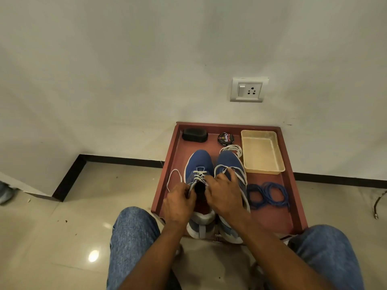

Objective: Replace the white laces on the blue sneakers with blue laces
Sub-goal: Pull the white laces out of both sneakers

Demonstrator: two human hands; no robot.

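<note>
Two blue sneakers (209, 170) sitting side by side in the red tray (293, 195) — both carrying white laces (200, 174), loosened at the top only. Left hand (178, 203) and right hand (223, 195) pinching lace ends on the left shoe, unthreading barely begun. Blue laces (268, 194) lying coiled just right — untouched. Crowding: beige tub (261, 151), polish tin (226, 139), tray rim close around.

White wall (125, 59), switch-and-socket plate (249, 90), black skirting (121, 159), glossy beige floor tiles (62, 227), ceiling-light reflection (93, 255)
</note>
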